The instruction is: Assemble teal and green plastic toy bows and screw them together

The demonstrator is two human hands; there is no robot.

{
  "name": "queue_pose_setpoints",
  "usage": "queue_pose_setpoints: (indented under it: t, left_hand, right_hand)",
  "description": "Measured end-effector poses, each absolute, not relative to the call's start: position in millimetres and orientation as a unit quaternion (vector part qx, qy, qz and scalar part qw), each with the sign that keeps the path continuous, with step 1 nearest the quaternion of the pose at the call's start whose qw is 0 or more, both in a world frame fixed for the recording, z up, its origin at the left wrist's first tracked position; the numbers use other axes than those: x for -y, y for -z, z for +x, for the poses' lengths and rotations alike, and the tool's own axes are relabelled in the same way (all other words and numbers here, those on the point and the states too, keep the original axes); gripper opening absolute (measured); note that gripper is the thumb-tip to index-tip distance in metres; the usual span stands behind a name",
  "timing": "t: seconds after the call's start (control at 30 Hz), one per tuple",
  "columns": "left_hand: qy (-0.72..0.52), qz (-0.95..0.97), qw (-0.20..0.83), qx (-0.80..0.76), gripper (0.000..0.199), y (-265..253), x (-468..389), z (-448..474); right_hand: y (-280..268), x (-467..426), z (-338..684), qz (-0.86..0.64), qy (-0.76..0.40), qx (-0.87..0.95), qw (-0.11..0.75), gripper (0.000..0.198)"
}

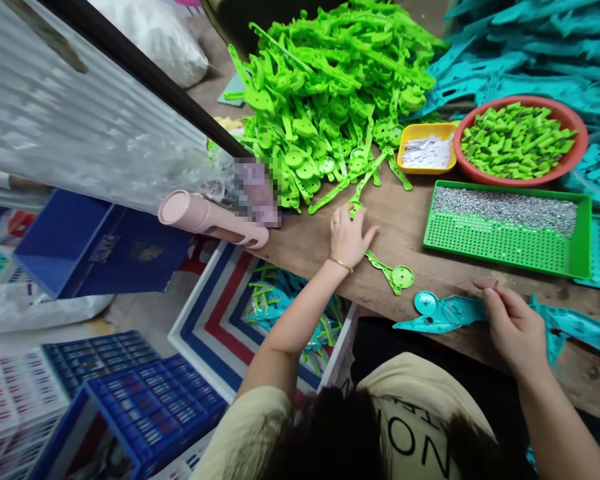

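Note:
My left hand [347, 235] rests palm down on the wooden bench, thumb spread away from the fingers. Its fingertips touch a bright green plastic part [355, 207] at the near edge of the heap. By the wrist lies another green part [403, 277] with a round disc end, partly covered by the hand. My right hand [517, 327] is closed in a pinch on a small thin piece [495, 285], too small to name. Just beneath it is a long turquoise plastic part [450, 313] with a round cup at its left end, partly hidden by the hand.
A large heap of green parts [325, 87] fills the back. Beside it are a yellow tray [406, 165], a red bowl [523, 179] of green pieces, a green tray [480, 243] of metal bits, and turquoise parts [540, 60]. A pink cylinder [210, 217] lies near the left edge.

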State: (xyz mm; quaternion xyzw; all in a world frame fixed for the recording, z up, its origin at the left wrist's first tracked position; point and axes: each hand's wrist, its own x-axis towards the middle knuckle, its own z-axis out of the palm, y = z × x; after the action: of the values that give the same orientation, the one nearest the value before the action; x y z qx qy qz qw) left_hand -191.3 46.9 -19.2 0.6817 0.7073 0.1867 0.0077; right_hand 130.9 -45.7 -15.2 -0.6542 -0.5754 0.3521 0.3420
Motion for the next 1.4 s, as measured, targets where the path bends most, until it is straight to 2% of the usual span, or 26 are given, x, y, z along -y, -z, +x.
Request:
queue_pose_setpoints:
  t: [0.1,0.2,0.27,0.33,0.4,0.53,0.67,0.73,0.9,1.2,1.3,1.4]
  left_hand:
    - [-0.152,0.63,-0.014,-0.761,0.029,10,-79,-207]
    - [-0.191,0.648,0.001,-0.737,0.032,-2,-82,-216]
    - [-0.201,0.755,0.076,-0.62,0.037,-7,-59,-211]
    - [-0.152,0.843,0.181,-0.483,0.051,-7,-27,-200]
    - [-0.12,0.863,0.217,-0.44,0.066,-3,2,-187]
    - [-0.106,0.853,0.19,-0.475,0.074,10,24,-165]
    - [-0.104,0.845,0.177,-0.494,0.065,8,17,-151]
    - [-0.122,0.842,0.188,-0.49,0.059,1,18,-144]
    - [-0.14,0.871,0.24,-0.406,0.06,-12,39,-120]
    - [-0.103,0.866,0.246,-0.423,0.063,-11,39,-113]
    - [-0.078,0.879,0.243,-0.403,0.064,-11,38,-116]
    - [-0.078,0.878,0.239,-0.408,0.064,-8,41,-116]
  right_hand:
    - [17,46,130,-0.653,-0.34,0.581,0.346,0.039]
    - [18,46,128,-0.654,-0.323,0.587,0.351,0.038]
    - [18,45,126,-0.652,-0.321,0.589,0.354,0.038]
    - [17,44,125,-0.652,-0.324,0.587,0.354,0.038]
    - [16,43,124,-0.652,-0.329,0.585,0.354,0.037]
    - [13,42,122,-0.649,-0.329,0.585,0.358,0.037]
    - [11,42,120,-0.65,-0.331,0.582,0.36,0.038]
    - [12,42,120,-0.649,-0.33,0.583,0.36,0.038]
    - [14,42,120,-0.649,-0.306,0.598,0.358,0.036]
    - [17,43,117,-0.655,-0.293,0.598,0.359,0.035]
    - [11,41,114,-0.665,-0.339,0.54,0.388,0.035]
    - [-13,36,114,-0.626,-0.419,0.435,0.493,0.032]
